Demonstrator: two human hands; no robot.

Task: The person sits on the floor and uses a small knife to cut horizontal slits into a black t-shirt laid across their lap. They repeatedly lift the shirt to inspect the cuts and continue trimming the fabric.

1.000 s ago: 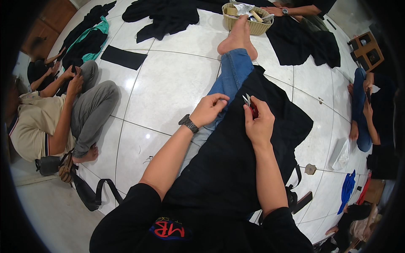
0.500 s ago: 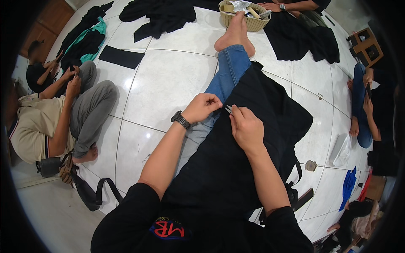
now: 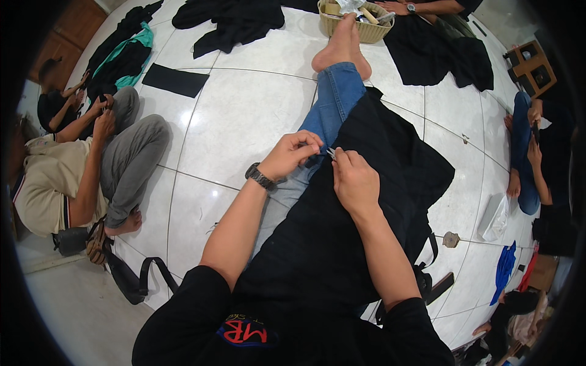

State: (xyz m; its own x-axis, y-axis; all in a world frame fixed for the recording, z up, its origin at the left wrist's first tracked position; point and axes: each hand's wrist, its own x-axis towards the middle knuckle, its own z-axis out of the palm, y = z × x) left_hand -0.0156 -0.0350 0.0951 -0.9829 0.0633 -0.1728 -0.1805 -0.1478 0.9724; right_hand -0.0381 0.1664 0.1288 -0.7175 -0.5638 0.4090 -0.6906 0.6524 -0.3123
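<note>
Black cloth [image 3: 317, 244] stretches from my waist over my outstretched legs [image 3: 339, 91], which appear to serve as a worktop lifting it off the tile floor [image 3: 226, 122]. Near the cloth's left edge, my right hand [image 3: 355, 183] closes thumb and fingers around small snips [image 3: 331, 154], leaving little more than the tips bare, a short grip that probably favors fine control. My left hand [image 3: 296, 155] hovers opposite, fingers curled toward the thumb and nearly closed; whether they have hold of anything, I cannot tell. The hands sit close, likely so blades and fingertips meet at one spot. The snips point forward and to my left, toward those fingertips, their long axis slanting across the cloth's edge; the blades seem slightly parted, though they are too small to be sure. The cloth's own long axis runs away from me, leaning right. Past my bare feet [image 3: 343, 52] stands a basket [image 3: 372, 33] of supplies.
</note>
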